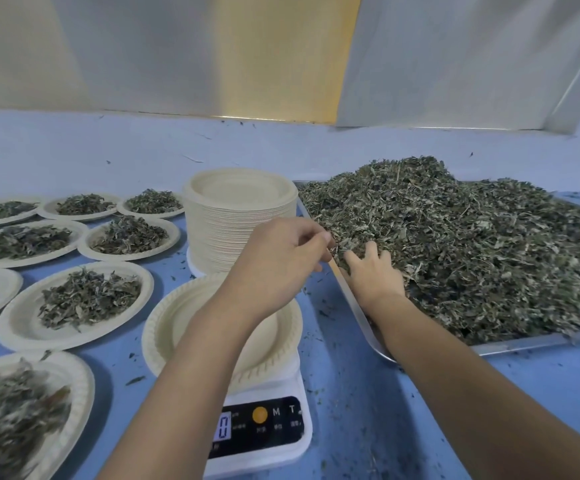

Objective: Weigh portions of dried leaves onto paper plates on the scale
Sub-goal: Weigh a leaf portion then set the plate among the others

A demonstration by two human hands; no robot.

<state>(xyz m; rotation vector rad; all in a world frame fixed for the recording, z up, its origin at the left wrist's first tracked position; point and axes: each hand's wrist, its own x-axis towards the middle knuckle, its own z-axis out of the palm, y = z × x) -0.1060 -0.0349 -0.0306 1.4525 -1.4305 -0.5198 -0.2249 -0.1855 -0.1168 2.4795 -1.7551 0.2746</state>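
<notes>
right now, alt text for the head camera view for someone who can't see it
Two arms reach over an empty paper plate on a scale reading 0; the right hand digs into dried leaves heaped on a tray, the left hand curled beside it. Filled plates and a plate stack sit left.

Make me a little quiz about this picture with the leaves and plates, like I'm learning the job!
1. True or false: the paper plate on the scale has no leaves on it.
2. Which number shows on the display? A) 0 B) 5 C) 12
3. Fill in the missing word: the right hand rests on the big pile of dried leaves in the metal ____.

Key: 1 true. 2 A. 3 tray.
</notes>
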